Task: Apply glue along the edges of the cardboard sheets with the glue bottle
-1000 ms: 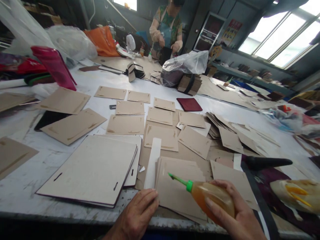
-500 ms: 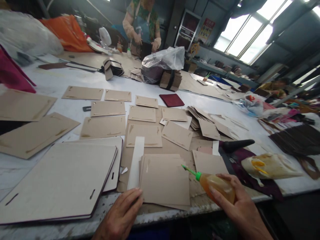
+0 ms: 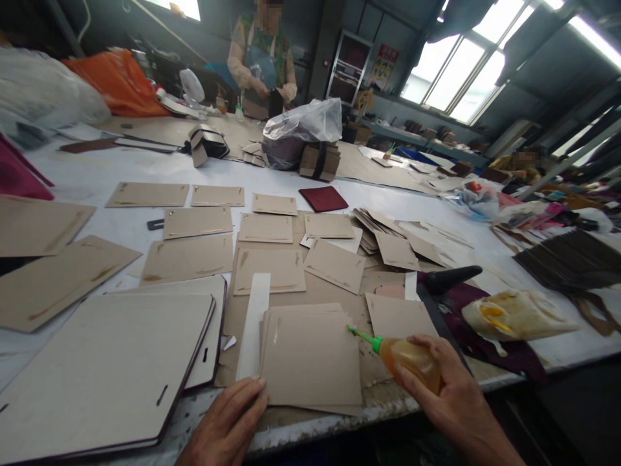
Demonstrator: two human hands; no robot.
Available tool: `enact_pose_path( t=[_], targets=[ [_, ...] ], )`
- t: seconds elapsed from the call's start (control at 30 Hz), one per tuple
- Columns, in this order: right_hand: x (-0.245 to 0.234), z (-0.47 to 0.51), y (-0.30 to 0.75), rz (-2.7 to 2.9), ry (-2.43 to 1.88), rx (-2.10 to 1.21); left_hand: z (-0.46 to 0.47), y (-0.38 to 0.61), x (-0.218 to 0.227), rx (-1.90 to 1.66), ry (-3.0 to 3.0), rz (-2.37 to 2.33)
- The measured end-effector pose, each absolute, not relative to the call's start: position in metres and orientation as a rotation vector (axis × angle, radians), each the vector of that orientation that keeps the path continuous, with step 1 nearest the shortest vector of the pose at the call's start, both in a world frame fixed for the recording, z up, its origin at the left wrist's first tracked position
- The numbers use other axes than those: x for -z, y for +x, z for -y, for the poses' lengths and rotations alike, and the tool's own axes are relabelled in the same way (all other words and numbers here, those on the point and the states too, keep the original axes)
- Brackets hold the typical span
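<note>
The squeeze bottle (image 3: 407,362) of amber liquid sits in the right hand (image 3: 453,382), thumb on the near side and fingers around the far side, so much of its body and its base are covered. Its green nozzle (image 3: 363,336) points leftward from that hand and slightly away from the person; the long axis runs along that same slant, tipped well over from upright. The tip is at the far right corner of the card stack (image 3: 313,359); it seems to be at or just above the top card, but contact is hard to judge.

The left hand (image 3: 230,414) rests with fingers close together, fingertips touching the stack's near left corner. Its thumb and palm are hidden, so I cannot tell whether it pinches the edge. The top card hides most of those below, so their count is unclear.

A white strip (image 3: 253,327) lies just beyond the left hand, along the stack's left side. Left of that hand, 2 large boards (image 3: 116,362) overlap, the upper cut off by the frame. Just beyond the right hand, 1 card (image 3: 400,314) lies flat, its near edge partly covered by the fingers.
</note>
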State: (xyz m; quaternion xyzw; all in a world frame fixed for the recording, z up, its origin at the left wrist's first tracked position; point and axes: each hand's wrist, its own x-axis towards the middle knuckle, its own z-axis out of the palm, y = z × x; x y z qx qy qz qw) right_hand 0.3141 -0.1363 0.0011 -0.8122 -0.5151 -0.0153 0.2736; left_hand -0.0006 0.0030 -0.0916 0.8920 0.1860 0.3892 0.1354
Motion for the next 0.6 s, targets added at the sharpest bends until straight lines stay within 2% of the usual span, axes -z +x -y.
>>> enact_pose_path(
  t=[0.23,0.4,0.6],
  targets=[
    [-0.039,0.146,0.308,1.373,-2.26,-0.331,-0.005,-0.002,0.093,-1.099,2.618,-0.504],
    [-0.047,0.158,0.295,0.852,-2.286,-0.375,-0.005,-0.004,0.09,-1.071,2.615,-0.49],
    [-0.041,0.164,0.287,0.304,-1.998,-0.526,-0.005,-0.001,0.087,-1.135,2.581,-0.511]
  ],
)
